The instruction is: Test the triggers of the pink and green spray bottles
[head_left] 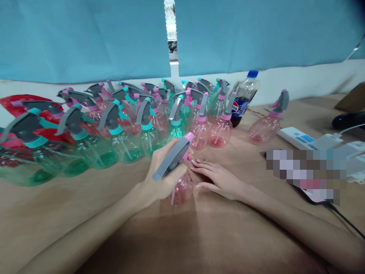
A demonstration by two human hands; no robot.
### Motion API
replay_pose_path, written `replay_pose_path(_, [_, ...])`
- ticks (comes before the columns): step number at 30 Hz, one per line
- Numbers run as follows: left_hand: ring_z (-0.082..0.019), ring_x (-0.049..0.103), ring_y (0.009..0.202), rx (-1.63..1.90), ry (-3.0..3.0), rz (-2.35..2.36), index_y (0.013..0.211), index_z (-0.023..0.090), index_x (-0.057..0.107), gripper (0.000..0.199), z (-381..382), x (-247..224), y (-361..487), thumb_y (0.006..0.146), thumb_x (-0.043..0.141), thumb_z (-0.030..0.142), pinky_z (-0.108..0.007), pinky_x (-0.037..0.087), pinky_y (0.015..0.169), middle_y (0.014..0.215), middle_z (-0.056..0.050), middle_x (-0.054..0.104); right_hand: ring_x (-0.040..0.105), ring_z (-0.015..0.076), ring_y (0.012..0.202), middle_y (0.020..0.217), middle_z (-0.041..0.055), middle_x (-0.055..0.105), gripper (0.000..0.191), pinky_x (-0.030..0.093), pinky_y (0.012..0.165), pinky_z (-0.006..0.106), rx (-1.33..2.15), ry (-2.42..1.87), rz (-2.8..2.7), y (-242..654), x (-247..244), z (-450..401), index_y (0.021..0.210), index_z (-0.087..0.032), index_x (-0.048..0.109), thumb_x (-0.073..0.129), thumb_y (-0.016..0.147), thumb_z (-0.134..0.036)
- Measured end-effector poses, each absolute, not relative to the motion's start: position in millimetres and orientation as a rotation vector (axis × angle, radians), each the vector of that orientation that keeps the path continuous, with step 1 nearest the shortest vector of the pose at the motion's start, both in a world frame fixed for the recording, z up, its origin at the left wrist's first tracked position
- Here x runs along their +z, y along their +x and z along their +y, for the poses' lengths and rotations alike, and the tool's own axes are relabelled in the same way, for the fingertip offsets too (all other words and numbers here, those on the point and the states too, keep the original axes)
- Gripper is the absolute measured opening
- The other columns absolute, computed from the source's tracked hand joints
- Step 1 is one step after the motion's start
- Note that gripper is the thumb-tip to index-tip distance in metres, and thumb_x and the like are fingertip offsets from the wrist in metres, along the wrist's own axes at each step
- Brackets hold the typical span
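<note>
My left hand is wrapped round the neck of a pink spray bottle with a grey and pink trigger head. The bottle is upright at the middle of the brown table. Just right of it, my right hand lies flat on the table, fingers spread a little, its fingertips close to the bottle, holding nothing. Behind both hands stand more pink bottles and green bottles with grey trigger heads.
Rows of spray bottles fill the back left, near red plastic. A cola bottle stands behind. At right are a lone pink bottle, a white power strip with plugs, a blurred phone and its cable.
</note>
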State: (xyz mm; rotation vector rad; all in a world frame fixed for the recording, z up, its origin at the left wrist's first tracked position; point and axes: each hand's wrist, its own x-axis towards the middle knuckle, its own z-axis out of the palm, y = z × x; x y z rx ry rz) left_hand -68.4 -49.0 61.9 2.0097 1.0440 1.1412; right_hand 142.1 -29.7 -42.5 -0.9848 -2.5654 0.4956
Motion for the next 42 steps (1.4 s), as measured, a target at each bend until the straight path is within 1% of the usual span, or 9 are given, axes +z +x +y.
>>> replay_pose_path(4, [-0.013,0.049,0.061,1.141,2.024,1.003,0.078,0.02,0.05,0.011,-47,65,-66,0.069,0.046,0.014,-0.028,0.043,0.059,0.073,0.002,0.054,0.037,0.0268,0.14,0.148,0.0111,0.045,0.061,0.032,0.114,0.05,0.49,-0.99,-2.561,142,-42,-30,0.14,-0.017,0.048,0.042,0.095,-0.057])
replay_pose_path(9, [-0.011,0.036,0.051,1.105,2.054,1.026,0.085,0.022,0.054,0.018,-47,63,-68,0.07,0.046,0.016,-0.025,0.033,0.05,0.064,0.005,0.042,0.037,0.0263,0.14,0.148,0.0098,0.046,0.058,0.032,0.114,0.05,0.475,-0.998,-2.559,141,-43,-30,0.14,-0.019,0.048,0.042,0.095,-0.056])
replay_pose_path(12, [-0.011,0.04,0.054,1.095,2.047,1.036,0.092,0.023,0.055,0.025,-48,60,-69,0.07,0.046,0.015,-0.025,0.034,0.051,0.068,0.004,0.044,0.038,0.026,0.139,0.148,0.0102,0.046,0.058,0.033,0.114,0.049,0.463,-0.997,-2.559,141,-44,-30,0.14,-0.018,0.049,0.042,0.096,-0.055])
replay_pose_path(16, [-0.012,0.044,0.056,1.108,2.017,1.074,0.085,0.022,0.052,0.017,-49,58,-69,0.071,0.047,0.014,-0.026,0.035,0.053,0.068,0.004,0.045,0.039,0.0258,0.139,0.147,0.0086,0.046,0.055,0.033,0.114,0.049,0.455,-0.994,-2.546,141,-45,-30,0.14,-0.021,0.049,0.043,0.095,-0.054])
replay_pose_path(20, [-0.013,0.048,0.06,1.106,2.013,1.085,0.08,0.022,0.05,0.013,-49,56,-70,0.072,0.047,0.013,-0.027,0.037,0.055,0.07,0.003,0.05,0.037,0.0256,0.14,0.148,0.0098,0.045,0.056,0.032,0.115,0.048,0.459,-1.002,-2.568,141,-44,-30,0.139,-0.018,0.049,0.043,0.096,-0.053])
replay_pose_path(25, [-0.013,0.049,0.062,1.137,2.032,1.066,0.087,0.023,0.051,0.016,-48,54,-70,0.074,0.047,0.013,-0.028,0.037,0.056,0.071,0.004,0.05,0.038,0.0252,0.139,0.148,0.0099,0.045,0.054,0.032,0.114,0.048,0.446,-1.006,-2.569,141,-44,-29,0.139,-0.017,0.049,0.045,0.096,-0.05])
replay_pose_path(30, [-0.013,0.05,0.062,1.188,2.029,1.033,0.079,0.022,0.048,0.011,-47,53,-69,0.072,0.048,0.013,-0.028,0.038,0.056,0.071,0.003,0.049,0.04,0.0254,0.138,0.146,0.0094,0.048,0.052,0.034,0.114,0.049,0.45,-0.985,-2.537,141,-45,-30,0.139,-0.021,0.049,0.046,0.096,-0.05])
replay_pose_path(35, [-0.014,0.05,0.06,1.174,2.029,1.05,0.081,0.022,0.05,0.013,-48,55,-69,0.071,0.048,0.014,-0.028,0.039,0.054,0.07,0.003,0.05,0.04,0.0258,0.138,0.146,0.01,0.048,0.053,0.034,0.113,0.049,0.473,-0.98,-2.525,141,-45,-30,0.138,-0.02,0.05,0.047,0.095,-0.051])
replay_pose_path(42, [-0.015,0.051,0.059,1.164,2.009,1.076,0.08,0.023,0.049,0.013,-48,57,-68,0.069,0.05,0.016,-0.028,0.041,0.053,0.068,0.003,0.051,0.04,0.0257,0.138,0.145,0.0084,0.049,0.05,0.034,0.113,0.05,0.484,-0.979,-2.509,141,-44,-31,0.138,-0.023,0.05,0.047,0.096,-0.049])
